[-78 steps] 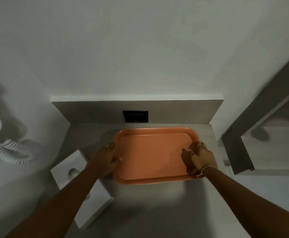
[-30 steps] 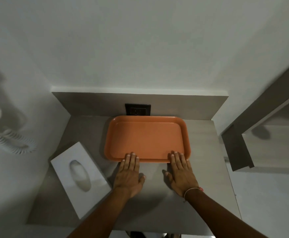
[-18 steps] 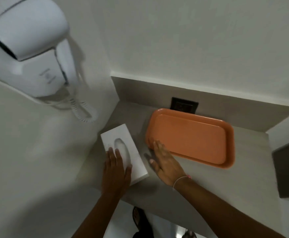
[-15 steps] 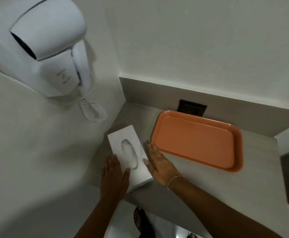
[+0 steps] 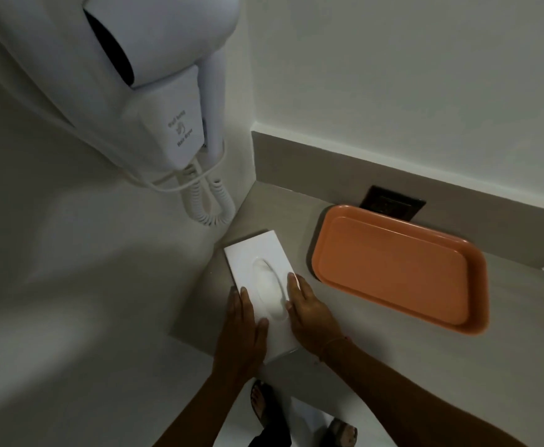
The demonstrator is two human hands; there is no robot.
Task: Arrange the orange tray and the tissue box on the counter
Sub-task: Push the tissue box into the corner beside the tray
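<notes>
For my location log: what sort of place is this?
Probably a hotel bathroom or vanity nook: a white wall-mounted hair dryer, a white rectangular tissue box and an orange plastic tray on a grey counter.

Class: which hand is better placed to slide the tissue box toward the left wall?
Probably the right hand: it lies against the tissue box on its orange tray side, ready to push; the left hand rests on the wall side.
</notes>
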